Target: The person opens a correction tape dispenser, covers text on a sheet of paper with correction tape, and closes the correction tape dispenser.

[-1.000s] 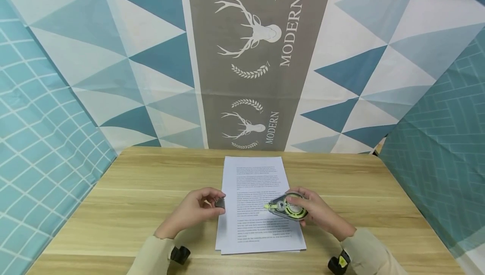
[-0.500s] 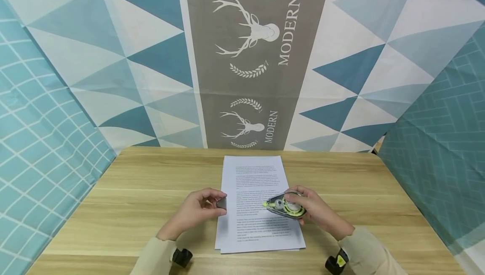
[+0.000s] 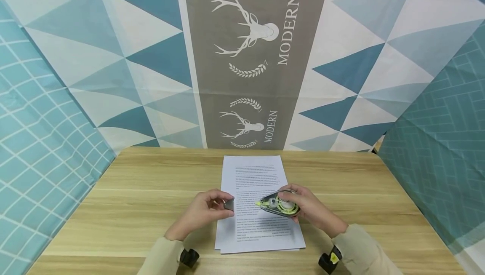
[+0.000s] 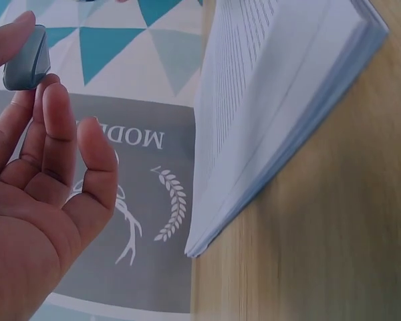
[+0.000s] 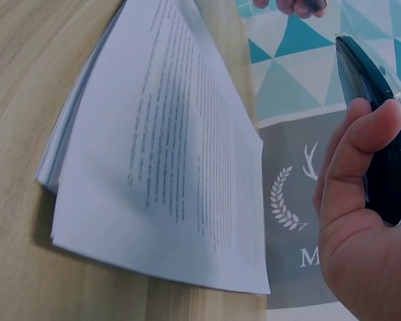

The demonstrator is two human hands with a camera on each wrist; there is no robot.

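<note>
My left hand [image 3: 207, 211] pinches a small dark translucent cap [image 3: 229, 205] between thumb and fingertips, over the left side of the paper stack [image 3: 250, 169]. In the left wrist view the cap [image 4: 28, 59] is grey and glossy, and the other fingers curl loosely below it. Opposite, my right hand [image 3: 314, 209] grips a correction tape dispenser [image 3: 273, 201] with a clear body, a green wheel and a bare yellow-green tip pointing left. A gap separates tip and cap. In the right wrist view, fingers wrap the dispenser's dark side [image 5: 384, 160].
The printed sheets lie slightly fanned on a wooden table [image 3: 151, 190], beneath both hands. A patterned cloth [image 3: 242, 56] with deer heads hangs along the far edge. Teal cloths [image 3: 41, 140] close off the left and right sides.
Both hands have moved inward: the left with the cap to the right, the right with the correction tape to the left. The gap between them has narrowed. The papers have stayed put.
</note>
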